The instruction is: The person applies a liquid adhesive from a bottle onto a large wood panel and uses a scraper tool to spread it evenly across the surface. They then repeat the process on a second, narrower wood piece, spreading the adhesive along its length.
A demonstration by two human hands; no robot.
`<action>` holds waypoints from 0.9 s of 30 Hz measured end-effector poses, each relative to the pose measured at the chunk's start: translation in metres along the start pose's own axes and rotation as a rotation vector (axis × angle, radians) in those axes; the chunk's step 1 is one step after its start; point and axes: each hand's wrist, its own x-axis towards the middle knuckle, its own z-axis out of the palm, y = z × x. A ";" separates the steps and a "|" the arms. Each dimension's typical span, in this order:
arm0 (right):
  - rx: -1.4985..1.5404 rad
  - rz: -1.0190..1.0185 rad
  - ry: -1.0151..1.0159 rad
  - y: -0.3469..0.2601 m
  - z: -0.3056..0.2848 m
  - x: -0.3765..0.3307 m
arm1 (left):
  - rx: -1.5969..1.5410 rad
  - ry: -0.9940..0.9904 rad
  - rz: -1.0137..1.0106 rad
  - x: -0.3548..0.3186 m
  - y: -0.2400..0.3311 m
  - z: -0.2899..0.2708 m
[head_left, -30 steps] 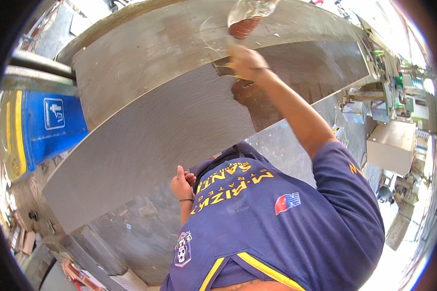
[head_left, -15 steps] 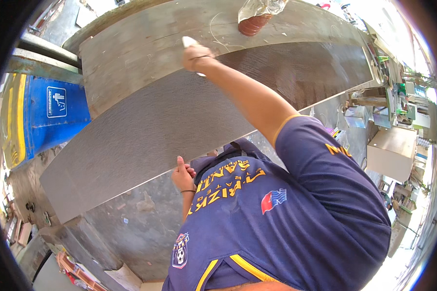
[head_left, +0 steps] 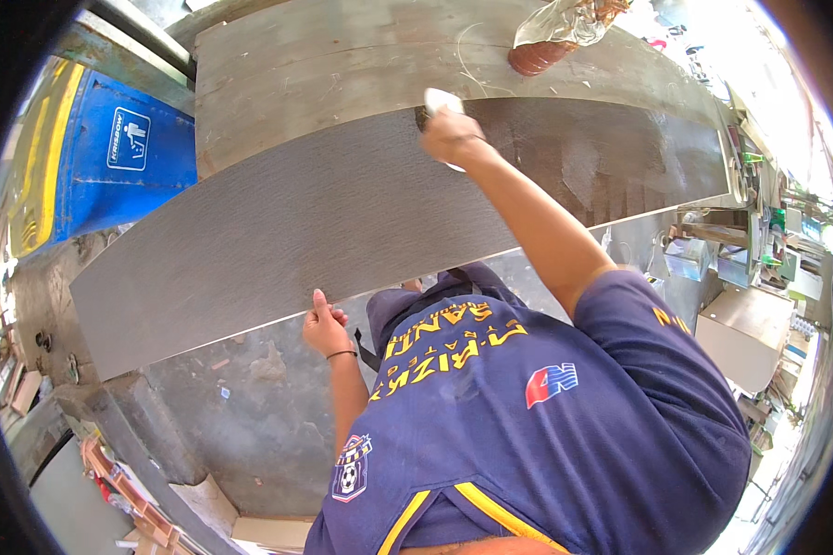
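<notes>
A long dark grey panel [head_left: 278,217] lies across the bench before me. Its right part carries a wet, dark brown coat [head_left: 611,157]. My right hand [head_left: 451,137] is closed round a flat white spreader [head_left: 444,100], at the panel's far edge where the brown coat begins. The spreader's middle is hidden by the fingers. At the panel's near edge, my left hand [head_left: 324,328] has its thumb on the edge and its fingers curled in below it.
A reddish-brown container [head_left: 539,59] with clear plastic film [head_left: 574,20] over its top stands on the wooden bench top [head_left: 342,74] beyond the panel. A blue bin [head_left: 130,148] with a yellow rim is at the left. Cardboard boxes [head_left: 745,333] and clutter lie right.
My right hand with the white spreader has moved right relative to the panel, nearer the wet brown area. My left hand stays at the near edge. The whole view has shifted slightly.
</notes>
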 end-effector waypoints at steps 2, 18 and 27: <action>0.430 0.118 0.203 -0.041 -0.005 0.046 | 0.005 -0.018 0.030 0.003 0.001 0.000; 0.399 0.304 -0.010 -0.021 -0.002 -0.046 | -0.061 0.054 0.023 -0.004 -0.006 0.002; 0.226 -0.170 0.039 -0.177 -0.081 0.056 | -0.049 0.048 0.078 0.005 -0.005 0.005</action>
